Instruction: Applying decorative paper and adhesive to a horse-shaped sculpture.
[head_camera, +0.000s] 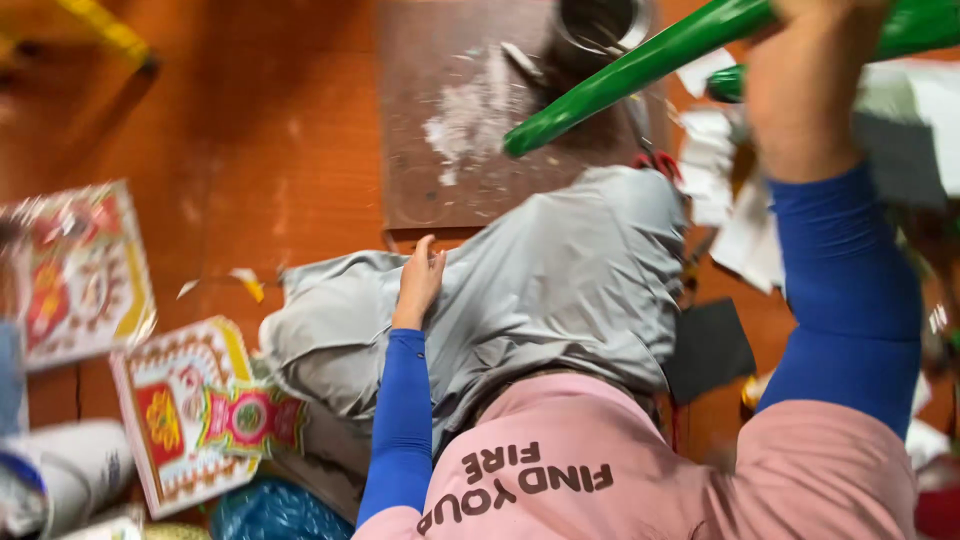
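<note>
The right hand (800, 80), raised near the top edge of the head view, was closed around a long, glossy green paper cone (640, 65), though its fingers were blurred and largely out of frame, so the exact grip could not be made out. The cone slanted down and to the left from that hand, its narrow tip hanging above a brown wooden board (440, 110) smeared with white paste, close beside a round metal tin (598, 28). It looked light and hollow, stiff along its length but easy to crush or crease, and its shiny surface seemed likely to slip; a hold around the wider end, with gentle pressure, appeared safest. A second green roll (725, 82) showed just behind the wrist. The left hand (420, 282), in a blue sleeve, rested with fingers loosely curled and holding nothing on the grey cloth (560, 280) covering the person's lap. On the orange floor (260, 150) to the left lay red-and-gold patterned paper sheets (180, 410), and crumpled white paper scraps (730, 190) lay to the right, near the board.
</note>
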